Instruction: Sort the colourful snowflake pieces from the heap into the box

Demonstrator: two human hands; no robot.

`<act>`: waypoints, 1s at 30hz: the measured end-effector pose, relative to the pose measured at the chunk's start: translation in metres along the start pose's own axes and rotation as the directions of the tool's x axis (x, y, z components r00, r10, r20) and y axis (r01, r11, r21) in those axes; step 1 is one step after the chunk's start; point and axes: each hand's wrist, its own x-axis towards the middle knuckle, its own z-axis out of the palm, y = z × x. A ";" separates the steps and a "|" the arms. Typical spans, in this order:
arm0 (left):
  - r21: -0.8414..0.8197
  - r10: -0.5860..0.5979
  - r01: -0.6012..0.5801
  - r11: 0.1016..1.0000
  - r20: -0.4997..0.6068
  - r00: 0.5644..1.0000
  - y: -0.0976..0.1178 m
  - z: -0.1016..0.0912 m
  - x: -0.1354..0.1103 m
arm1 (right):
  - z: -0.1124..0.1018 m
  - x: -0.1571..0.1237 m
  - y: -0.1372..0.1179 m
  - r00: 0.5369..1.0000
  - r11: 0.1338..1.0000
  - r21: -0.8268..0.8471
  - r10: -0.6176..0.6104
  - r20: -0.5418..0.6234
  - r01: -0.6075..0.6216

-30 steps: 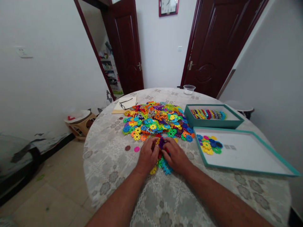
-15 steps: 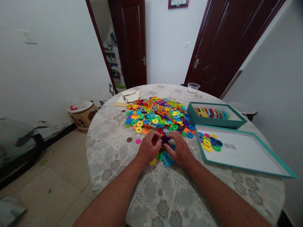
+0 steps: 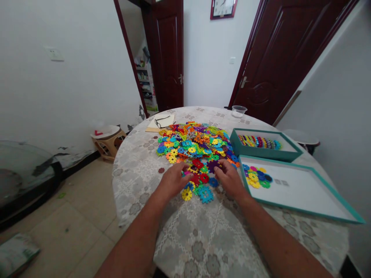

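Observation:
My left hand [image 3: 173,180] lies palm down on the table, fingers stretched over a small cluster of flower-shaped plastic discs. In that cluster are a yellow disc [image 3: 187,194], a blue square piece [image 3: 206,194] and a red disc [image 3: 204,178]. My right hand [image 3: 231,178] rests on the other side of the cluster, fingers loosely apart. Its fingertips touch a purple disc [image 3: 213,166] that lies on the cloth. Just beyond both hands spreads the big pile of coloured discs [image 3: 194,143].
A teal box lid [image 3: 301,210] on the right holds a few sorted discs [image 3: 256,177]. Behind it a teal box [image 3: 262,154] holds a row of joined discs [image 3: 257,141]. Glasses on a notebook [image 3: 162,121] and a clear plastic bowl [image 3: 239,111] sit at the round table's far side. A stool [image 3: 108,141] stands on the floor to the left.
My hands were pressed together around a purple piece; now they have drawn apart and the purple disc lies on the table by my right fingertips. The camera has shifted slightly.

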 end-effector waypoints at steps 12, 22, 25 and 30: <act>0.371 0.084 -0.104 0.923 0.068 0.994 0.015 0.043 -0.005 | 0.010 -0.002 0.014 0.943 0.939 -0.095 -0.323 0.077 0.329; -0.096 0.081 -0.089 0.991 -0.086 0.993 0.020 0.035 -0.002 | 0.016 -0.002 0.013 0.989 0.983 0.179 -0.063 0.131 0.039; -0.205 0.061 -0.079 0.976 -0.093 0.994 0.026 0.036 0.000 | 0.018 -0.001 0.010 0.980 0.938 0.332 0.035 0.196 -0.100; -0.278 0.038 -0.048 0.959 -0.038 0.999 0.029 0.039 0.002 | 0.019 -0.004 0.002 0.969 0.903 0.396 0.075 0.235 -0.166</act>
